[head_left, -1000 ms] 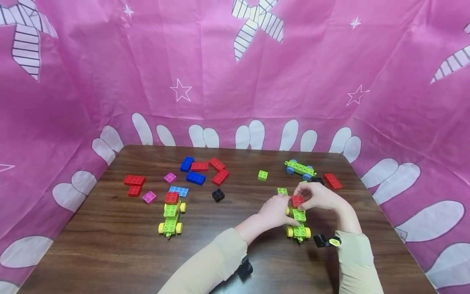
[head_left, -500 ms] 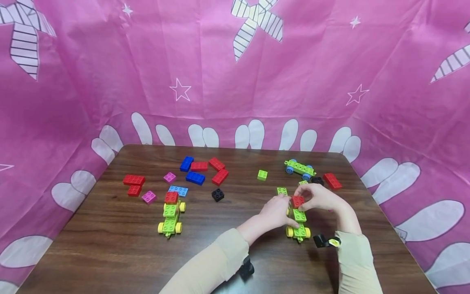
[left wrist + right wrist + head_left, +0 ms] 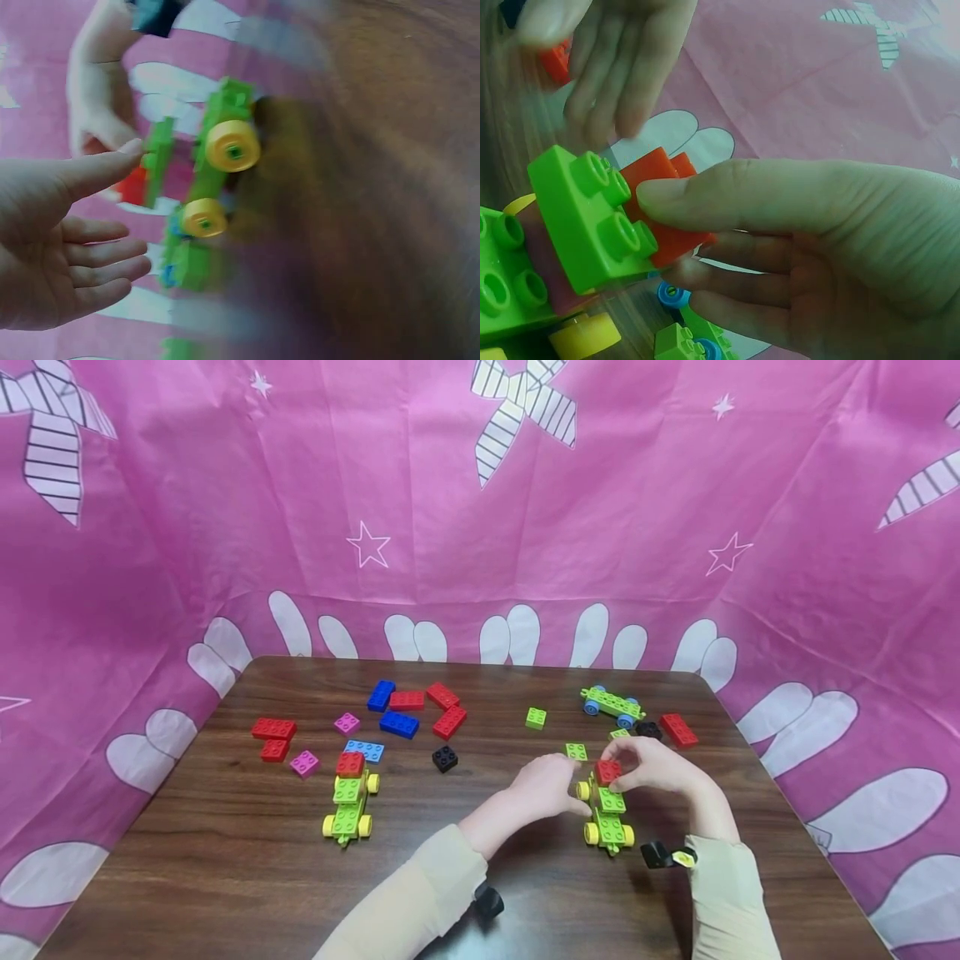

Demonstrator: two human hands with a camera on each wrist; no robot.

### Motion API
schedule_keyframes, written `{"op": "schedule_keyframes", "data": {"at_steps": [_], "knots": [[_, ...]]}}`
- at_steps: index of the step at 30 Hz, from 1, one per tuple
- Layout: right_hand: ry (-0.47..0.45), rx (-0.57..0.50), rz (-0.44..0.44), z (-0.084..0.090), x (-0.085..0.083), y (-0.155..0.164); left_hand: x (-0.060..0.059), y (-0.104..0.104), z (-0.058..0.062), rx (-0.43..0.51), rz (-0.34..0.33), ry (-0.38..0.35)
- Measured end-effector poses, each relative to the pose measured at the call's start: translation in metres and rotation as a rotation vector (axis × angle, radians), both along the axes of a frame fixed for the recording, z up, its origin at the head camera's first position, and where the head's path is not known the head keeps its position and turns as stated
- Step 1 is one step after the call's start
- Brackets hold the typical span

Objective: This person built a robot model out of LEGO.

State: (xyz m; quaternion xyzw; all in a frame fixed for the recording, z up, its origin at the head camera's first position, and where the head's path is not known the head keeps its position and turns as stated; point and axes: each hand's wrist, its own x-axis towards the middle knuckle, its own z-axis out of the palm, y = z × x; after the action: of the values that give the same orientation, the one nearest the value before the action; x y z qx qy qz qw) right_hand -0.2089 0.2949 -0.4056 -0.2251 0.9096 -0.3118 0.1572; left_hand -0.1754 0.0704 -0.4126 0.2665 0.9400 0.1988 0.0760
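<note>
A green toy car (image 3: 609, 818) with yellow wheels stands on the brown table (image 3: 225, 877) at the right front. A red brick (image 3: 607, 771) sits on its far end, above a green brick (image 3: 585, 217). My right hand (image 3: 626, 772) pinches that red brick (image 3: 667, 214) between thumb and fingers. My left hand (image 3: 558, 785) hovers just left of the car with relaxed, spread fingers and holds nothing. In the left wrist view the left hand's fingers (image 3: 82, 262) are straight beside the blurred car (image 3: 217, 161).
A second green car (image 3: 348, 802) topped with a red brick stands at the left. Loose red, blue and pink bricks (image 3: 408, 710) lie behind it, with a black brick (image 3: 445, 758). A green chassis with blue wheels (image 3: 613, 703), small green bricks (image 3: 536, 718) and a red brick (image 3: 678, 729) lie behind the hands. Pink cloth surrounds the table.
My left hand has let go of the car and drawn back to the left with its fingers opened. My right hand stays on the red brick.
</note>
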Motion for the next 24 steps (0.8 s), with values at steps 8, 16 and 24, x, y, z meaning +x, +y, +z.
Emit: {"op": "schedule_keyframes", "data": {"at_steps": [8, 16, 24], "knots": [[0.022, -0.016, -0.003, -0.003, 0.001, 0.001, 0.002, -0.044, 0.033, 0.090, -0.037, 0.030], [0.008, -0.101, -0.006, -0.010, 0.003, 0.007, 0.002, -0.103, 0.057, 0.189, -0.110, 0.033], [-0.017, -0.181, -0.003, -0.017, 0.002, 0.011, 0.006, -0.161, 0.072, 0.229, -0.151, 0.046]]}}
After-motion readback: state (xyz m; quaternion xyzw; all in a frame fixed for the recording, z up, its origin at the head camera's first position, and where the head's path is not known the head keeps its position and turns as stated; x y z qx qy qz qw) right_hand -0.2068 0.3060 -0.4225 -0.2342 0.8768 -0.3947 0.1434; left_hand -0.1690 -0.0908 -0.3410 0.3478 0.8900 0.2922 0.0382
